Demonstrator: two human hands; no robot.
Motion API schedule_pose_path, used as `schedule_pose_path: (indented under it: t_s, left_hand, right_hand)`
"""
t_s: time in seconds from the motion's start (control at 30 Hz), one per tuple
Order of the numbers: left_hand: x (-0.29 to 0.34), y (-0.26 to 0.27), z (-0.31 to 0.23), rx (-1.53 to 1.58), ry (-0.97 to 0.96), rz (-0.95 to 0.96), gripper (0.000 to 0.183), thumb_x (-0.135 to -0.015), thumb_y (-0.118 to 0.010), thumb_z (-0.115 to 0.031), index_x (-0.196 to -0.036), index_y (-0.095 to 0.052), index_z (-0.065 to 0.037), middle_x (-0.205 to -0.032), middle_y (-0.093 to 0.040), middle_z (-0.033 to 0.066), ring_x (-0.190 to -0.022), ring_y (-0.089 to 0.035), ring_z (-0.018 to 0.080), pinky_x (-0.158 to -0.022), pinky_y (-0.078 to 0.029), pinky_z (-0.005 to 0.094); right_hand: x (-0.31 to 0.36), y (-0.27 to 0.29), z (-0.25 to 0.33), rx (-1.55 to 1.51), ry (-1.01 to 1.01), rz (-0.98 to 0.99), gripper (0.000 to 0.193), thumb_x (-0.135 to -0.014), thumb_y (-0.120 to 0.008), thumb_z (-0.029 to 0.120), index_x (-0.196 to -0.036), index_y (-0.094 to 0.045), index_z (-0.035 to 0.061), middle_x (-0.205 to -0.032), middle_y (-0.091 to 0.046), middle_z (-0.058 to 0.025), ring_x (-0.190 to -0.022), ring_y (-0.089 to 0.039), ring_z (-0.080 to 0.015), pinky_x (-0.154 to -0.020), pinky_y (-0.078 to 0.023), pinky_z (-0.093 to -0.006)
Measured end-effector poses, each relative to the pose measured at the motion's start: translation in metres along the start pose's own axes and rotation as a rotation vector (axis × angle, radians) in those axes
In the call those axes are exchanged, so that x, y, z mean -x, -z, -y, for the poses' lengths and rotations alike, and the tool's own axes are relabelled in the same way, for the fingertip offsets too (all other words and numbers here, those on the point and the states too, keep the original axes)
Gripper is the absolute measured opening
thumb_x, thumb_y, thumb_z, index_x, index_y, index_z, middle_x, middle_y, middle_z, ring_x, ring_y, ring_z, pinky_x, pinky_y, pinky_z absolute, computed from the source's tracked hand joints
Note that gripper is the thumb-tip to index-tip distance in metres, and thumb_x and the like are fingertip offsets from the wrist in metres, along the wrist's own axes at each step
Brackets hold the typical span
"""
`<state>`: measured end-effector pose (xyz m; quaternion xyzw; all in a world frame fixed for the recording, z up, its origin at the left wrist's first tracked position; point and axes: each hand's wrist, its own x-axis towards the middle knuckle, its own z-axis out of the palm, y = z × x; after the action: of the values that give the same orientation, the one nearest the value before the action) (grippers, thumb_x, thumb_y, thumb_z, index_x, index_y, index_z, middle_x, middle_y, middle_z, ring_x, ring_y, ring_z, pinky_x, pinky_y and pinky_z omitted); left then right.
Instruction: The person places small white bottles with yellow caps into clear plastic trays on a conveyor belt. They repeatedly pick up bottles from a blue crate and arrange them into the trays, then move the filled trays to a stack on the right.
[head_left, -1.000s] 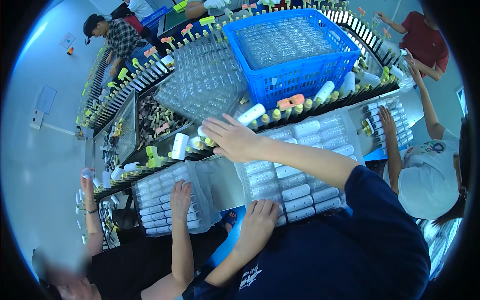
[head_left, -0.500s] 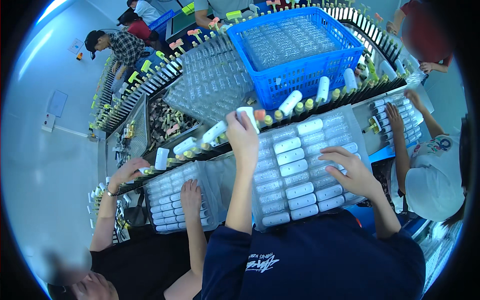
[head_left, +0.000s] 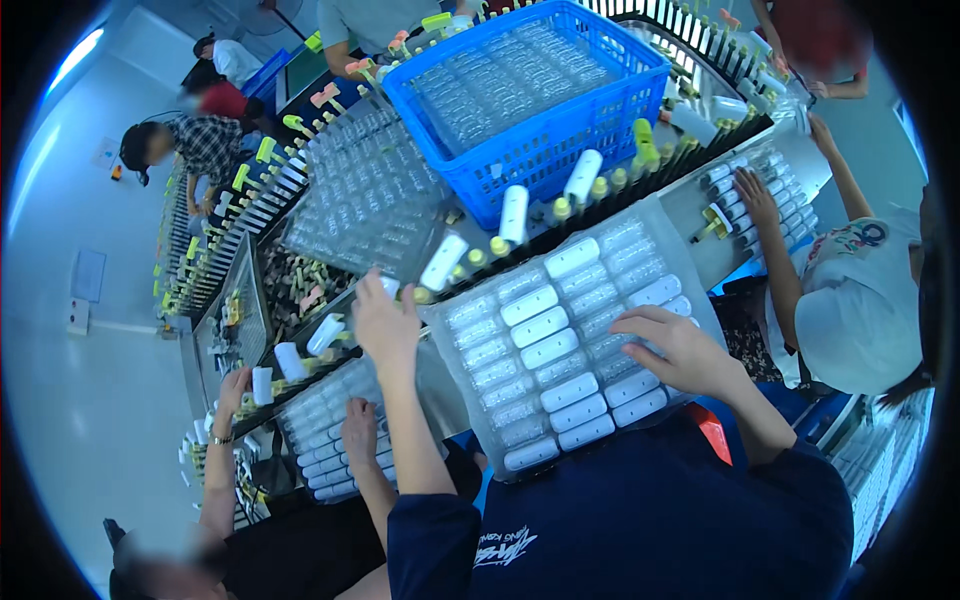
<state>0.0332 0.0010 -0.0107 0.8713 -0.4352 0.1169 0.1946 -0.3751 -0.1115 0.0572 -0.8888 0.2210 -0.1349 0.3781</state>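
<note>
A clear plastic blister tray (head_left: 480, 410) lies in front of me, partly filled with oblong white plastic casings (head_left: 540, 325). Over its right side my right hand (head_left: 675, 350) hovers or rests, fingers curved and apart, with nothing seen in it. Out to the left, at a row of yellow-tipped holders (head_left: 478, 258), my left hand (head_left: 388, 315) has its fingers closed around a white casing (head_left: 390, 287), mostly hidden by the hand. More white casings (head_left: 443, 262) sit on holders to the right of that hand.
Behind the row stands a blue crate (head_left: 480, 185) of clear trays, with loose clear trays (head_left: 365, 190) to its left. Co-workers' hands (head_left: 360, 432) work at a tray on my left and others (head_left: 757, 197) at a tray on my right.
My left hand has moved left and down along the row of holders. The view has shifted, and the casings on the holders stand in different places. My right hand stays over the tray.
</note>
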Motion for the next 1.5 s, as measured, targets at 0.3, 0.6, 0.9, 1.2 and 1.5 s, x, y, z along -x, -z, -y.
schedule_pose_path:
  t_s: [0.3, 0.6, 0.9, 1.2, 1.5]
  left_hand:
    - [0.034, 0.025, 0.054, -0.124, -0.073, -0.354, 0.057, -0.094, -0.077, -0.023, -0.144, -0.058, -0.003, -0.151, -0.055, 0.0211, -0.137, -0.05, 0.046, -0.115, -0.04, 0.0565]
    - [0.136, 0.051, -0.128, 0.511, -0.529, 0.253, 0.032, -0.09, -0.079, -0.013, -0.119, -0.072, -0.004, -0.116, -0.07, 0.013, -0.115, -0.065, 0.0327, -0.102, -0.052, 0.0503]
    - [0.163, 0.04, -0.123, 0.348, -0.583, 0.177, 0.035, -0.09, -0.077, -0.015, -0.122, -0.07, -0.003, -0.12, -0.065, 0.0125, -0.119, -0.062, 0.032, -0.108, -0.048, 0.0488]
    - [0.182, 0.055, -0.118, 0.438, -0.654, 0.256, 0.032, -0.087, -0.074, -0.015, -0.116, -0.07, -0.004, -0.104, -0.061, 0.0089, -0.107, -0.062, 0.026, -0.099, -0.052, 0.0423]
    - [0.196, 0.058, -0.117, 0.321, -0.686, 0.267, 0.025, -0.088, -0.067, -0.016, -0.11, -0.072, -0.005, -0.105, -0.061, 0.0073, -0.108, -0.062, 0.0239, -0.099, -0.051, 0.0416]
  right_hand:
    - [0.004, 0.019, -0.033, 0.51, 0.044, -0.084, 0.035, -0.092, -0.076, 0.012, -0.127, -0.07, 0.0086, -0.122, -0.067, -0.0102, -0.12, -0.062, -0.0317, -0.109, -0.048, -0.0462]
    - [-0.018, 0.025, -0.062, 0.5, 0.108, 0.089, 0.036, -0.089, -0.079, 0.015, -0.124, -0.07, 0.0085, -0.119, -0.065, -0.0084, -0.118, -0.062, -0.0296, -0.107, -0.048, -0.0444]
    - [-0.076, 0.042, -0.011, 0.481, 0.286, -0.023, 0.038, -0.094, -0.074, 0.01, -0.13, -0.066, 0.0041, -0.125, -0.067, -0.0144, -0.124, -0.061, -0.0384, -0.111, -0.048, -0.0488]
    - [-0.274, -0.05, -0.02, 0.343, 0.657, 0.218, 0.031, -0.099, -0.069, 0.013, -0.129, -0.067, 0.0048, -0.13, -0.069, -0.0154, -0.127, -0.061, -0.0363, -0.112, -0.047, -0.048]
    - [-0.273, -0.15, 0.019, 0.427, 0.677, 0.04, 0.052, -0.099, -0.071, 0.024, -0.143, -0.057, 0.0019, -0.156, -0.055, -0.0178, -0.149, -0.047, -0.0376, -0.124, -0.037, -0.0549]
